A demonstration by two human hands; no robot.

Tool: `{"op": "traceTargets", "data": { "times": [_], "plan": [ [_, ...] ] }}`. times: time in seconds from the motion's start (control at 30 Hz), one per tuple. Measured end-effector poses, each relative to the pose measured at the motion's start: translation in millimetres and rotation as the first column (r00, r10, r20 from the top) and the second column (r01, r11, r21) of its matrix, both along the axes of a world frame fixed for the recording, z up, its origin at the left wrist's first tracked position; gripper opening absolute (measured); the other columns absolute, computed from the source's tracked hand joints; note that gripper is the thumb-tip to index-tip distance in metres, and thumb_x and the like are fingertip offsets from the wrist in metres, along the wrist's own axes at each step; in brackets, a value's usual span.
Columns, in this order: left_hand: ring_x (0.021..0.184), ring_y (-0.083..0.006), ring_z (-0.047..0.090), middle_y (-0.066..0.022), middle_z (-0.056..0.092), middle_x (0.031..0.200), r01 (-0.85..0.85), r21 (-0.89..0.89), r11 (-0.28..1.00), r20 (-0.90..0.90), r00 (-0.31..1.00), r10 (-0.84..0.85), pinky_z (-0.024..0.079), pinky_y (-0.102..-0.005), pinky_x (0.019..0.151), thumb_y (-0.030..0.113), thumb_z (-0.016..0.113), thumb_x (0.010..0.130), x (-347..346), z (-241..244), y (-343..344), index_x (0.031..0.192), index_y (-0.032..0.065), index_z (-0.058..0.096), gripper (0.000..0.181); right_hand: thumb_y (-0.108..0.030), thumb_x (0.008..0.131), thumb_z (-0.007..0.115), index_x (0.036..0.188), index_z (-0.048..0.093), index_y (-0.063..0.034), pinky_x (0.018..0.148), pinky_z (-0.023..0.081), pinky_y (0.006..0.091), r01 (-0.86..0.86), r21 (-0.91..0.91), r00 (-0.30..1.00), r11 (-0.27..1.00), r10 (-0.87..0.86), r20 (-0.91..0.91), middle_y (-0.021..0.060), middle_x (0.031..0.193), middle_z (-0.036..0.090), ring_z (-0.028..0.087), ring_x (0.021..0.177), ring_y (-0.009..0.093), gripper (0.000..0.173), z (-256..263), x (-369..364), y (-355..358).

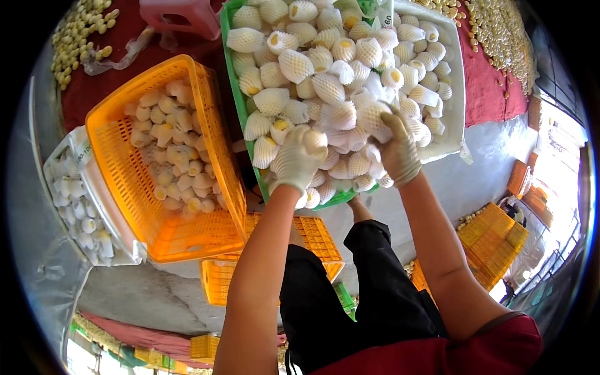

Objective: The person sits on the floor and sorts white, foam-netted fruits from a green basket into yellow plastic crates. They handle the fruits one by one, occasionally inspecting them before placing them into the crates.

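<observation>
A green plastic crate (233, 79) is heaped with yellowish fruits in white foam-net sleeves (296, 66). Over the heap, my left hand (300, 154), in a whitish glove, has its fingers curled round a sleeved fruit (315, 140). My right hand (401, 145), gloved likewise, is at the heap's right side, with thumb and fingers on another sleeved fruit (374, 119); its grip is partly blurred. Against the crate's right side stands a white foam box (452, 136) holding more sleeved fruits. To the left is an orange perforated crate (117, 187), partly filled with sleeved fruits.
Another white box (110, 211) of wrapped fruits stands at far left. A pink plastic stool (180, 18) is at the top. Loose fruits (84, 37) lie on red cloth (77, 105). Orange crates (323, 239) stand by my legs, with more (492, 243) at the right.
</observation>
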State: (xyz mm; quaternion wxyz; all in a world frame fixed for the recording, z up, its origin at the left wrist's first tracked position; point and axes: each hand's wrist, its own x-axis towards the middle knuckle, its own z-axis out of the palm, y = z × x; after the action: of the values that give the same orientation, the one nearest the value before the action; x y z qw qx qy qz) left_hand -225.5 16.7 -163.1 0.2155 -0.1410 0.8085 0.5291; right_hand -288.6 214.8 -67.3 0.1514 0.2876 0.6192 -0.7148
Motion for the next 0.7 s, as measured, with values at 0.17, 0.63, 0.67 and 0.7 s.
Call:
{"op": "traceTargets", "data": {
  "times": [0.17, 0.63, 0.67, 0.7],
  "plan": [
    [0.097, -0.0214, 0.063, -0.0127, 0.061, 0.111, -0.544, 0.294, 0.786, 0.225, 0.838, 0.497, 0.057, -0.0337, 0.080, 0.019, 0.075, 0.081, 73.8, 33.7, -80.0, 0.119, 0.0031, 0.058, 0.045, -0.029, 0.087, 0.077, 0.132, 0.061, -0.0104, 0.091, 0.055, 0.0366, -0.124, -0.151, 0.949, 0.981, 0.162, 0.270, 0.0104, 0.120, 0.067, 0.064, 0.107, 0.022, 0.052, 10.4, 43.6, -70.4],
    [0.131, -0.0354, 0.050, -0.0204, 0.052, 0.142, -0.417, -0.381, 0.825, 0.288, 0.794, 0.535, 0.043, -0.0436, 0.110, 0.035, 0.063, 0.095, 110.0, -0.4, -246.4, 0.142, 0.0009, 0.047, 0.060, -0.030, 0.084, 0.070, 0.130, 0.057, -0.0115, 0.091, 0.050, 0.0464, -0.339, 0.939, 0.550, 0.065, 0.823, 0.142, 0.0149, 0.120, 0.063, 0.059, 0.111, 0.030, 0.052, -30.3, -48.4, -169.2],
    [0.128, -0.0338, 0.052, -0.0196, 0.056, 0.138, -0.424, -0.328, 0.844, 0.265, 0.816, 0.513, 0.044, -0.0432, 0.108, 0.033, 0.065, 0.094, 99.0, 0.2, -232.6, 0.137, 0.0008, 0.052, 0.055, -0.033, 0.083, 0.070, 0.133, 0.056, -0.0121, 0.094, 0.049, 0.0469, -0.193, 0.979, 0.550, -0.066, 0.819, 0.164, 0.0139, 0.121, 0.063, 0.058, 0.114, 0.030, 0.056, -36.8, -69.6, -152.5],
    [0.126, -0.0322, 0.055, -0.0188, 0.059, 0.135, -0.426, -0.272, 0.863, 0.240, 0.838, 0.489, 0.046, -0.0428, 0.106, 0.031, 0.067, 0.093, 86.7, 1.4, -218.8, 0.131, 0.0007, 0.057, 0.049, -0.037, 0.083, 0.071, 0.136, 0.055, -0.0128, 0.096, 0.048, 0.0475, -0.035, 0.980, 0.557, -0.194, 0.811, 0.181, 0.0129, 0.123, 0.063, 0.057, 0.118, 0.031, 0.060, -42.8, -89.8, -138.4]
  ]
}}
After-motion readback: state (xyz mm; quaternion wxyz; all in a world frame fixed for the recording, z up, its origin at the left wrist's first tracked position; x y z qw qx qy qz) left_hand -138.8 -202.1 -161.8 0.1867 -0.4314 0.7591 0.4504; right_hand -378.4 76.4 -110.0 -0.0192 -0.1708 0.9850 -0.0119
